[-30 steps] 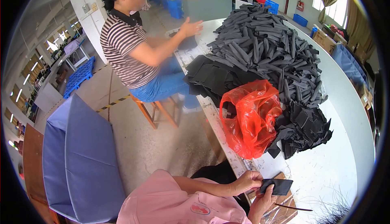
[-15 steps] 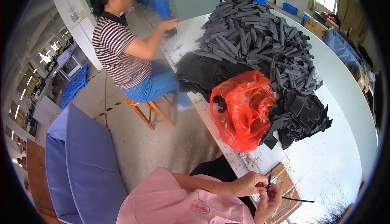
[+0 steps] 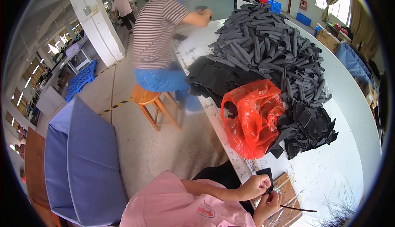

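Observation:
My left hand [image 3: 256, 187] is closed, thumb and fingers pinching a small flat black fabric piece [image 3: 266, 173]. Just below it my right hand [image 3: 268, 205] is closed too, close against the lower end of that piece. From the right hand a thin black strip [image 3: 299, 208] sticks out to the right. Under both hands lies a brown wooden board [image 3: 286, 193] on the white table [image 3: 345, 161]. My fingers hide where fabric and strip meet.
A red plastic bag [image 3: 257, 122] and a heap of black fabric pieces [image 3: 310, 128] lie beyond my hands. Rolled grey pieces [image 3: 263, 41] are piled farther back. A co-worker [image 3: 158, 33] sits on a wooden stool [image 3: 148, 96] at the left edge. A blue-purple fabric bin [image 3: 92, 157] stands left.
The black fabric piece, seen nearly edge-on before, now shows its flat face above my left hand. The co-worker has leaned away toward the table's far end. My view has shifted slightly.

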The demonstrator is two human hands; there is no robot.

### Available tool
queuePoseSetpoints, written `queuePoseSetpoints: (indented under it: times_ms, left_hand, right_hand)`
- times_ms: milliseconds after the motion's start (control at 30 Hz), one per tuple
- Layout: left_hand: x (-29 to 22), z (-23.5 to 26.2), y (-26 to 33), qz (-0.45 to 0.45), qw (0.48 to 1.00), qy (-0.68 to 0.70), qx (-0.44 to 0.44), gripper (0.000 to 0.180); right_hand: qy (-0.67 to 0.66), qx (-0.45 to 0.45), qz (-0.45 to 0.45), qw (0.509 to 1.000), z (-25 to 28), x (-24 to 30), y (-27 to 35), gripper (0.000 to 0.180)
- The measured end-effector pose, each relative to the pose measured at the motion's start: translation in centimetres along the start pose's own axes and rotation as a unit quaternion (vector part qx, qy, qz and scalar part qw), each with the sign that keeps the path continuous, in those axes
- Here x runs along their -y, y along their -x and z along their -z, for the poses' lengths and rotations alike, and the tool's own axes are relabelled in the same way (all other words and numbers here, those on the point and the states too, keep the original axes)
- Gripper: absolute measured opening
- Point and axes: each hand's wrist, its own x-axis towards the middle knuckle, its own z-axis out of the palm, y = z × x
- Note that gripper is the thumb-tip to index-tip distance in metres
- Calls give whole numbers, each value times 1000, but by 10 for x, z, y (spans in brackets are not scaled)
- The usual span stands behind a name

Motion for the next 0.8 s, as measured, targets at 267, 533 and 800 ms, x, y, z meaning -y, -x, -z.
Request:
queuePoseSetpoints:
  times_ms: [267,533,800]
  left_hand:
    - [1,11,-10,143,964,151,164,21]
    - [-7,3,-6,-53,991,-117,-43,15]
    - [5,17,-9,69,994,50,73,20]
  right_hand:
    - [-377,175,-344,842,22,-3,-1,13]
    - [-632,186,-390,643,13,3,-8,16]
    - [-516,136,-317,784,2,-6,1,14]
